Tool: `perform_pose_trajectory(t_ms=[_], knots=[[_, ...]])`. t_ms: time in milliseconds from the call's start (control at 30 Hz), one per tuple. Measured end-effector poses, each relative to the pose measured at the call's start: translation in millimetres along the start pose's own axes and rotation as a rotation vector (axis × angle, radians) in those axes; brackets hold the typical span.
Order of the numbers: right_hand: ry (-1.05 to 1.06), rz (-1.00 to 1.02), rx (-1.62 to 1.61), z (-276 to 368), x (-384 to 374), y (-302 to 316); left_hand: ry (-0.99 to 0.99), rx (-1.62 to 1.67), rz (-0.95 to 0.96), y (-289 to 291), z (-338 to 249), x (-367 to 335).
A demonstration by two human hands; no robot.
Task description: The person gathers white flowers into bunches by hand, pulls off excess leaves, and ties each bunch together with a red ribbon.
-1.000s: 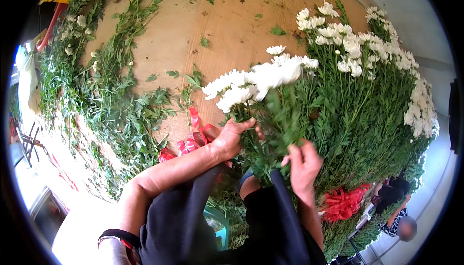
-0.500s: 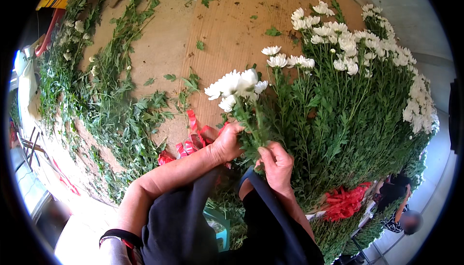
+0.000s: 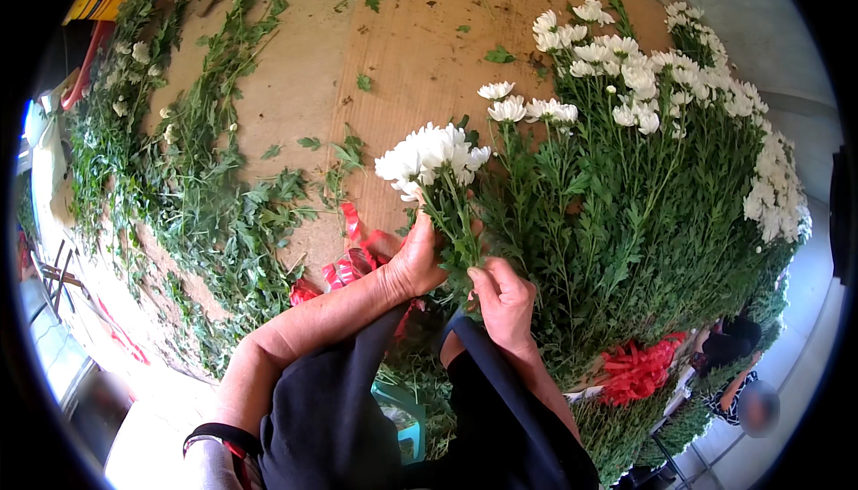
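A small bunch of white chrysanthemums [image 3: 433, 156] stands upright between my hands, blooms at the top and leafy green stems below. My left hand [image 3: 420, 256] is wrapped round the stems from the left, just under the flower heads. Lower down, my right hand [image 3: 502, 298] pinches the stems between thumb and fingers. Red ribbon [image 3: 350, 262] lies in loops on the table beside my left wrist. Close by on the right, a large spread of white chrysanthemums [image 3: 639, 75] lies with its long leafy stems toward me.
Cut leaves and stripped stems [image 3: 214, 150] cover the left of the brown wooden table [image 3: 304, 70]. A heap of red ribbon [image 3: 642, 370] sits at the lower right, near more flower bundles. Below my arms is a turquoise stool [image 3: 407, 418]. Another person [image 3: 742, 383] is at the far right.
The blooms in the bunch have turned and sit closer together, and my left hand's fingers have shifted up behind the stems. My right hand has moved slightly up and left.
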State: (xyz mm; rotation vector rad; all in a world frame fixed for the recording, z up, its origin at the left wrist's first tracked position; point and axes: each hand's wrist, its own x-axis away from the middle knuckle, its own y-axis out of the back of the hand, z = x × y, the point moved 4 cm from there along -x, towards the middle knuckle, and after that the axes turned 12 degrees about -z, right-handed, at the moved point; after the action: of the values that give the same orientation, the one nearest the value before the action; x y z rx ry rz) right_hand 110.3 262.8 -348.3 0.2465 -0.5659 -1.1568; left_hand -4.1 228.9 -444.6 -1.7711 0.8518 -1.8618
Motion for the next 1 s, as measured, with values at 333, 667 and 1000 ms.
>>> perform_pose_trajectory(t_ms=[333,667,1000], knots=[[-0.179,-0.014,-0.205,-10.1,-2.6,1.6,-0.027,-0.231,0.138,-12.9,-7.7,20.6],[0.024,0.018,-0.029,21.4,-1.7,10.6,-0.036,-0.149,-0.040,-6.8,-8.5,11.5],[-0.018,0.023,0.129,0.8,-5.5,-0.3,0.004,-0.184,-0.035,-7.1,-10.8,22.4]])
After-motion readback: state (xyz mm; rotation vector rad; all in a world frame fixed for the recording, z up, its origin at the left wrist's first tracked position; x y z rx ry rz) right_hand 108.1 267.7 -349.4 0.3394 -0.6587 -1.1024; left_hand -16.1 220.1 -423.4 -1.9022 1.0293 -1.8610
